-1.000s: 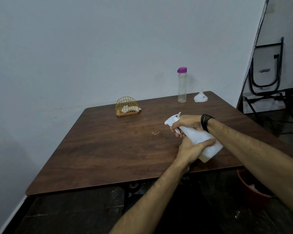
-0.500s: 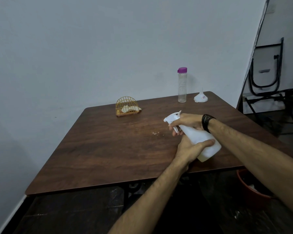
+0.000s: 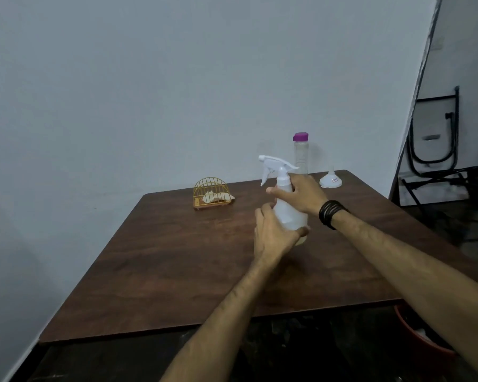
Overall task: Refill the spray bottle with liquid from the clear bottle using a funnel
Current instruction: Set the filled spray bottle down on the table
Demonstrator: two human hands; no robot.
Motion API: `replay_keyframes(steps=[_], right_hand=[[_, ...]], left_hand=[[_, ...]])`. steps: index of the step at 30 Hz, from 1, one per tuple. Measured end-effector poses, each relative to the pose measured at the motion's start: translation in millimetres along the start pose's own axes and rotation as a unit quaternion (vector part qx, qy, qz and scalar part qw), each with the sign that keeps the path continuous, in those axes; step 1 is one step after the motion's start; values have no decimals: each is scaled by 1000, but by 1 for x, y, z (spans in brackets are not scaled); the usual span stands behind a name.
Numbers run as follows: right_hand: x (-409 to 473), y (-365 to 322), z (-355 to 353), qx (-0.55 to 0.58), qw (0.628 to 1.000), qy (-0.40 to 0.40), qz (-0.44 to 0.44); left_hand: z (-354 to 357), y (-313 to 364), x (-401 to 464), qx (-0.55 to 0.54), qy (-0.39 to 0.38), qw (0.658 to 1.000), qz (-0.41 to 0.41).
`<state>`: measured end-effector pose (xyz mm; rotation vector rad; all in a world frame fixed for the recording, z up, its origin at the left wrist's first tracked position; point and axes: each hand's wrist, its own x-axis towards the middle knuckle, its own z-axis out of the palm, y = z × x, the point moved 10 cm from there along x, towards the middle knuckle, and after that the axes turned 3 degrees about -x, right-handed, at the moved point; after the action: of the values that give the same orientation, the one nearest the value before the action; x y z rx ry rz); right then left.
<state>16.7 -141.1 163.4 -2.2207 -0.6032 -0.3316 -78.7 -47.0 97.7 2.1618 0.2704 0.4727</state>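
Spray bottle (image 3: 289,208): white, translucent, standing upright near the middle of the brown wooden table (image 3: 163,271), trigger head pointing left; a little pale liquid shows at its base. Left hand (image 3: 273,235): wrapped round the lower body of the spray bottle from the near side, thumb curled across the front low down. Right hand (image 3: 301,194): laid against the shoulder and neck of the spray bottle from the right, thumb reaching left across the neck, fingers on the far side (their exact curl cannot be told from here); a black banded wristband (image 3: 331,213) sits on that wrist. Clear bottle (image 3: 300,158): tall, upright, purple cap on, at the far edge of the table just behind the spray bottle and partly hidden by its head. Funnel (image 3: 331,180): white, resting mouth down with spout up, to the right of the clear bottle at the far right corner, apart from both hands. Yellow wire holder (image 3: 211,192): arched, with pale paper napkins inside, on the far left part of the table. Folded black chair (image 3: 436,133): leaning against the wall to the right. Reddish bin (image 3: 422,340): on the floor below the table's near right edge.
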Motion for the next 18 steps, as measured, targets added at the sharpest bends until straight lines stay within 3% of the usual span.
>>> replay_keyframes(steps=[3, 7, 18], right_hand=[[11, -4, -12, -7, 999, 29, -12], [23, 11, -15, 23, 998, 58, 13], [28, 54, 38, 81, 994, 29, 63]], left_hand=[[-10, -7, 23, 10, -11, 1000, 16], [-27, -48, 52, 73, -44, 996, -24], [-26, -159, 73, 290, -111, 949, -45]])
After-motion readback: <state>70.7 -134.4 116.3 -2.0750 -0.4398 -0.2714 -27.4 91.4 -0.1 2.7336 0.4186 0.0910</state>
